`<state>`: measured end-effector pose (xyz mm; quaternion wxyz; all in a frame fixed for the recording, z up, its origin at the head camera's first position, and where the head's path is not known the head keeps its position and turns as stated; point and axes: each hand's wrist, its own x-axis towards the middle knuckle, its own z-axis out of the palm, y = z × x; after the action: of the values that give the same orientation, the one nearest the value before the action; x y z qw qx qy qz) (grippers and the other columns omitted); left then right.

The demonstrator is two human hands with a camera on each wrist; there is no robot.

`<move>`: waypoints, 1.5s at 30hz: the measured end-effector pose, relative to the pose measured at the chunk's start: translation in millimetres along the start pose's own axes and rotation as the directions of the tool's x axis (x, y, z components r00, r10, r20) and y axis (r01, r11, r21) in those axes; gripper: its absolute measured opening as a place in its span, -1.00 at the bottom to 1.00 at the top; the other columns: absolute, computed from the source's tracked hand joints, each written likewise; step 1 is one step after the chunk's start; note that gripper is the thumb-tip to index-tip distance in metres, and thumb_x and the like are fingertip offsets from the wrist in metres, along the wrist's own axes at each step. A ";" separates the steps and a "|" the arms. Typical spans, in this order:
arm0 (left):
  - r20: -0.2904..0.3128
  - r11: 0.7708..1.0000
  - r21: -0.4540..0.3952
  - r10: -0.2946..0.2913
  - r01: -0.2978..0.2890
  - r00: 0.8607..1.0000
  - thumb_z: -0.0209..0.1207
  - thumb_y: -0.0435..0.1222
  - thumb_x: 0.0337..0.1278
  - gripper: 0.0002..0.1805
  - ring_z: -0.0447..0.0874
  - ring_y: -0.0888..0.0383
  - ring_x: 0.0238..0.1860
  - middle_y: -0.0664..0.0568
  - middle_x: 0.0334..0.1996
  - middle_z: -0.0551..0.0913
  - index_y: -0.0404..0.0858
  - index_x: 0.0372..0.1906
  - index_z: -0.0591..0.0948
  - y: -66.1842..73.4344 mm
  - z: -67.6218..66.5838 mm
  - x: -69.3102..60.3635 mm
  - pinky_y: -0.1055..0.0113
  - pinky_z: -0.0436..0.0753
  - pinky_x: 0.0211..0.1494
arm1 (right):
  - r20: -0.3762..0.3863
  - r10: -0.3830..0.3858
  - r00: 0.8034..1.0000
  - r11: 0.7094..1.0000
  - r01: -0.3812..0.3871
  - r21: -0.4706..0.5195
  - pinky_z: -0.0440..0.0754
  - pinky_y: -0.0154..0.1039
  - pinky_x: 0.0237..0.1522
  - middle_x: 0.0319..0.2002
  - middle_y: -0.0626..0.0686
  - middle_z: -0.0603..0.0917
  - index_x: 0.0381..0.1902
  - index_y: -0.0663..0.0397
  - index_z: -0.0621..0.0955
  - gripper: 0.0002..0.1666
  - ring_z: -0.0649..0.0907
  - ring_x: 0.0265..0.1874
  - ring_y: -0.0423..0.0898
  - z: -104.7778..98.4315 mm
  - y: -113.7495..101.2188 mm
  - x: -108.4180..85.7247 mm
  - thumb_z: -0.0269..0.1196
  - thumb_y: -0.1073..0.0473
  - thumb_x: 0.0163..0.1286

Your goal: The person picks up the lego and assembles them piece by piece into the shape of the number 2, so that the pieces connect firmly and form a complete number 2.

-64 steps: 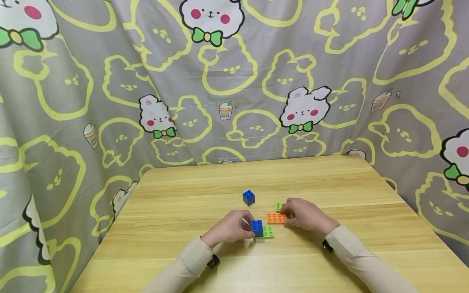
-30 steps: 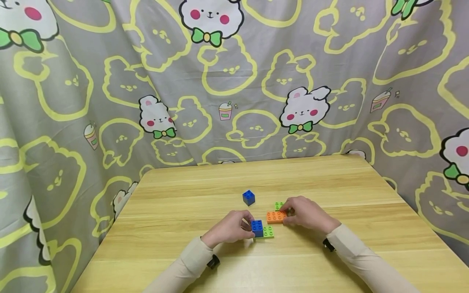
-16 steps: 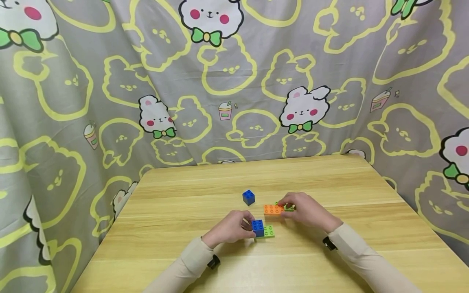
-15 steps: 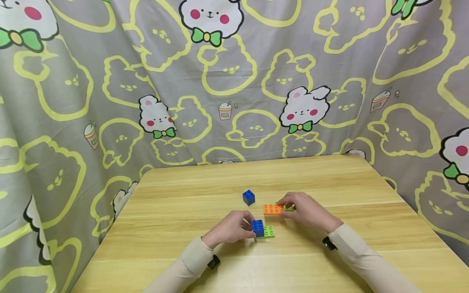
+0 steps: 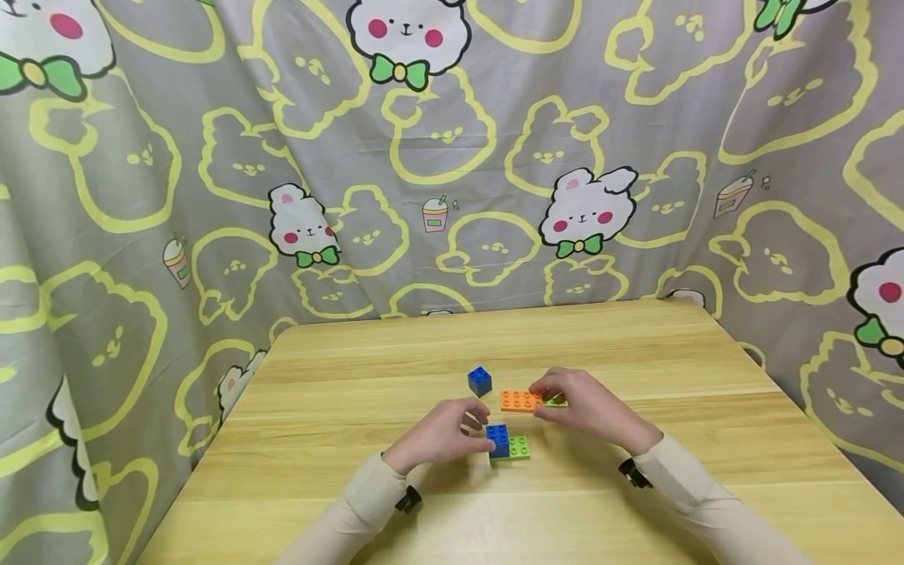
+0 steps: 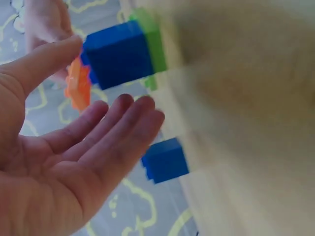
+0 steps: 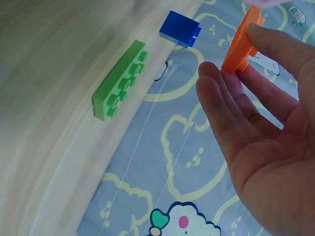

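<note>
My right hand (image 5: 586, 404) pinches a flat orange building brick (image 5: 518, 401) between thumb and fingers. In the right wrist view the orange brick (image 7: 241, 44) is clear of the table. My left hand (image 5: 443, 431) is beside a blue brick (image 5: 497, 443), which sits on the left end of a light green brick (image 5: 520, 447). The left wrist view shows its fingers spread and apart from the blue brick (image 6: 120, 54), the thumb tip close to the studs. A second green brick (image 7: 119, 81) lies on the table, partly hidden by my right hand in the head view.
Another blue brick (image 5: 479, 381) stands alone farther back on the wooden table (image 5: 339, 377). A grey patterned curtain (image 5: 487, 141) hangs behind the table and along both sides.
My right hand has carried the orange brick leftward and away from me. The left hand's fingers have come off the blue brick, which stays on the green one.
</note>
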<state>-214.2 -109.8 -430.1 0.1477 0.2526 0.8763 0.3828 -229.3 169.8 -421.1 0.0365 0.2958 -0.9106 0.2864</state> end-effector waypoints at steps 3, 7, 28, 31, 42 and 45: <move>-0.050 1.000 -0.009 0.017 -0.017 0.999 0.39 -0.05 0.24 -0.39 0.66 -0.04 0.16 -0.12 0.12 0.69 -0.31 0.26 0.56 2.5 -6.0 -1.4 0.05 0.64 0.22 | -0.008 -0.010 1.000 1.000 0.010 0.007 0.75 -0.11 -0.11 -0.14 -0.08 0.75 -0.02 0.06 0.75 -0.68 0.74 -0.20 -0.11 -1.6 -3.3 -0.5 0.47 0.09 0.30; -0.118 0.999 0.001 0.043 -0.043 0.992 0.35 0.01 0.27 -0.35 0.59 -0.05 0.26 -0.10 0.20 0.67 -0.28 0.32 0.55 7.7 -12.0 -3.4 -0.05 0.57 0.30 | -0.007 -0.020 1.000 1.000 0.021 0.021 0.75 -0.12 -0.11 -0.14 -0.08 0.74 -0.02 0.06 0.75 -0.69 0.74 -0.20 -0.14 -2.9 -7.5 -1.2 0.47 0.10 0.31; -0.164 0.992 0.082 0.106 -0.094 0.981 0.40 -0.09 0.23 -0.54 0.63 0.04 0.19 0.09 0.02 0.75 -0.17 0.17 0.67 24.2 -10.6 -11.0 -0.06 0.57 0.25 | 0.027 -0.040 0.999 0.998 0.039 0.042 0.76 -0.17 -0.11 -0.14 -0.10 0.71 -0.01 0.05 0.75 -0.68 0.73 -0.20 -0.18 -4.9 -24.0 -3.4 0.47 0.12 0.30; -0.163 0.991 0.088 0.111 -0.097 0.980 0.41 -0.09 0.23 -0.60 0.64 0.10 0.15 0.13 -0.03 0.75 -0.15 0.11 0.70 23.9 -10.0 -10.7 -0.07 0.58 0.23 | 0.035 -0.049 0.998 0.998 0.048 0.038 0.76 -0.17 -0.12 -0.14 -0.10 0.71 -0.01 0.06 0.75 -0.69 0.73 -0.20 -0.17 -3.3 -23.9 -3.6 0.47 0.12 0.30; -0.150 0.983 0.147 0.129 -0.107 0.980 0.45 -0.11 0.16 -0.65 0.70 0.04 0.01 0.16 -0.09 0.75 -0.15 0.00 0.74 22.3 -10.0 -9.9 0.21 0.55 0.03 | 0.046 -0.084 0.995 0.996 0.082 0.041 0.74 -0.21 -0.13 -0.13 -0.08 0.71 -0.01 0.07 0.74 -0.69 0.75 -0.19 -0.08 0.9 -27.0 -4.3 0.46 0.13 0.32; -0.145 0.983 0.151 0.125 -0.102 0.982 0.46 -0.11 0.15 -0.65 0.70 0.04 0.00 0.15 -0.09 0.75 -0.15 0.00 0.74 20.6 -9.0 -9.0 0.23 0.56 0.02 | 0.050 -0.094 0.994 0.995 0.092 0.040 0.75 -0.18 -0.14 -0.14 -0.08 0.71 -0.02 0.07 0.74 -0.70 0.74 -0.19 -0.08 1.0 -27.1 -4.5 0.46 0.13 0.32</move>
<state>-204.0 -108.2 -408.2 0.0389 0.2819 0.8943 0.3452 -210.3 153.6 -409.5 0.0206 0.3460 -0.8909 0.2935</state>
